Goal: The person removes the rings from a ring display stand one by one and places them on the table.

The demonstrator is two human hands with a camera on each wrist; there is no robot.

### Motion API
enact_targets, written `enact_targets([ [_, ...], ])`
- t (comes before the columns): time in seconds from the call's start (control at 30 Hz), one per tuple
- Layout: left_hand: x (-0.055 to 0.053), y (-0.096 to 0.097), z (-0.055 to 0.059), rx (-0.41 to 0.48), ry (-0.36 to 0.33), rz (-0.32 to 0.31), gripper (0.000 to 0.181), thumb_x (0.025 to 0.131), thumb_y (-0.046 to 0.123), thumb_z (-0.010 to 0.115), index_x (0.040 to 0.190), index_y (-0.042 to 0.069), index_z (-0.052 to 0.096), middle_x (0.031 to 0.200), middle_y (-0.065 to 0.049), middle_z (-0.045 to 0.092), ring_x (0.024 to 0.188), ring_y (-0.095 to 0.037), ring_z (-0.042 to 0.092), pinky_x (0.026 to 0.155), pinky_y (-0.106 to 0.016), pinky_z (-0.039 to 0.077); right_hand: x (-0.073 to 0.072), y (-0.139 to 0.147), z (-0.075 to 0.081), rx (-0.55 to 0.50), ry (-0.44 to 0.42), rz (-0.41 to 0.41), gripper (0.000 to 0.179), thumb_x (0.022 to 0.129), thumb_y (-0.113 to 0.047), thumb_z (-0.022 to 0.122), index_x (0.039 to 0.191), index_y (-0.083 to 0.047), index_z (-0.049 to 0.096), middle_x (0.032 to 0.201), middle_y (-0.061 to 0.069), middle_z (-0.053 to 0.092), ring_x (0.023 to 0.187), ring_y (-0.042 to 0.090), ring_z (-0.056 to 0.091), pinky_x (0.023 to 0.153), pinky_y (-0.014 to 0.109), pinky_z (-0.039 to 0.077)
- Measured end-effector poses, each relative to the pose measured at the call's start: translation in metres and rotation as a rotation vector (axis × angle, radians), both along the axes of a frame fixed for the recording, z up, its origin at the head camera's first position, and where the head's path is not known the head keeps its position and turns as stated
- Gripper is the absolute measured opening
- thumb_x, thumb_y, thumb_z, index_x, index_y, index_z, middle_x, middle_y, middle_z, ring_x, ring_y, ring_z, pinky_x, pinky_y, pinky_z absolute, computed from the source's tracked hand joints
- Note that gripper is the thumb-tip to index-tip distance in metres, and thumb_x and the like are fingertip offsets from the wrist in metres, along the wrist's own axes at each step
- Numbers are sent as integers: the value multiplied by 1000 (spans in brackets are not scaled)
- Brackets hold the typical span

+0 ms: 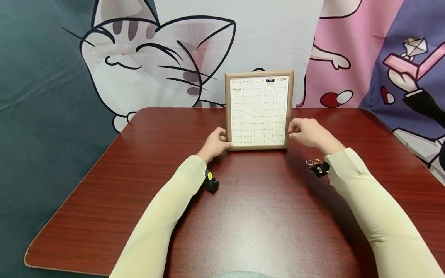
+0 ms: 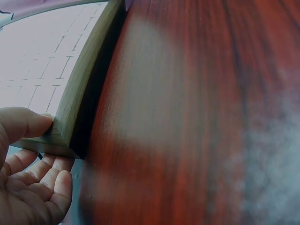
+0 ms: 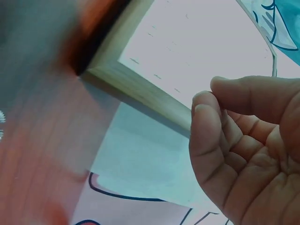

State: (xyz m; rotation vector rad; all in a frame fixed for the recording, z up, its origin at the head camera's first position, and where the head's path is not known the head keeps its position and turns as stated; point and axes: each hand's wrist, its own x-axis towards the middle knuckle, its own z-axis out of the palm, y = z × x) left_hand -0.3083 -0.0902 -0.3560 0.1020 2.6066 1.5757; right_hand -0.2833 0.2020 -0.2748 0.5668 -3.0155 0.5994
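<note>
A wood-framed ring display board (image 1: 258,108) stands upright at the table's far side, with rows of slits on its white face. In its top row sit a dark ring (image 1: 270,80) and a silver ring (image 1: 281,79); a gold-toned ring (image 1: 236,90) sits at the left of the second row. My left hand (image 1: 214,144) grips the lower left corner, thumb (image 2: 28,123) on the front, fingers behind. Beside the right edge hovers my right hand (image 1: 307,131), thumb and index tips together, other fingers curled. Nothing shows between them.
Several loose rings (image 1: 309,163) lie on the reddish-brown table (image 1: 250,216) below my right wrist, partly hidden by the wrist camera (image 1: 320,169). Behind the table hangs a cartoon-printed cloth (image 1: 271,34).
</note>
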Motion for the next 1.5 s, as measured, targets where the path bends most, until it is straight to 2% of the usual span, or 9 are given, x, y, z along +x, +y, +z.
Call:
enact_targets([
  [0.2,0,0,2,-10,8,3,42,76,9,69,111,6,46,107,-14,59,97,-22,54,79,-31,44,-9,-9,15,-45,54,-42,7,82,-10,57,86,-4,55,76,11,60,70,24,53,64,34,38],
  [0.5,-1,0,0,-18,0,1,43,76,10,70,112,6,46,105,-14,59,96,-22,53,77,-30,43,-22,-24,36,-115,124,-115,11,86,-12,51,90,-3,54,86,15,59,80,27,52,67,36,39],
  [0.8,-1,-1,1,-19,-5,3,44,77,10,70,113,6,46,106,-14,59,96,-22,53,79,-31,43,-35,-39,48,-156,146,-151,17,86,-13,45,95,-1,53,91,17,58,84,27,50,72,37,40],
  [1.17,-1,0,0,-15,9,3,43,76,11,70,111,6,46,104,-15,61,94,-22,54,78,-29,43,-55,-55,62,-227,235,-196,18,87,-13,43,97,-1,54,91,14,59,85,26,50,75,34,38],
  [1.37,-1,-1,-1,-14,16,5,43,75,10,70,110,5,46,103,-15,60,95,-22,54,78,-30,42,-62,-60,67,-240,219,-225,22,89,-14,43,102,-1,53,99,15,58,94,27,49,81,36,38],
  [1.5,-2,-1,-2,-19,13,5,43,75,10,70,111,5,46,104,-15,60,95,-23,54,78,-30,43,-64,-61,68,-248,199,-239,23,89,-13,43,106,-1,52,103,15,57,95,26,49,80,36,39],
])
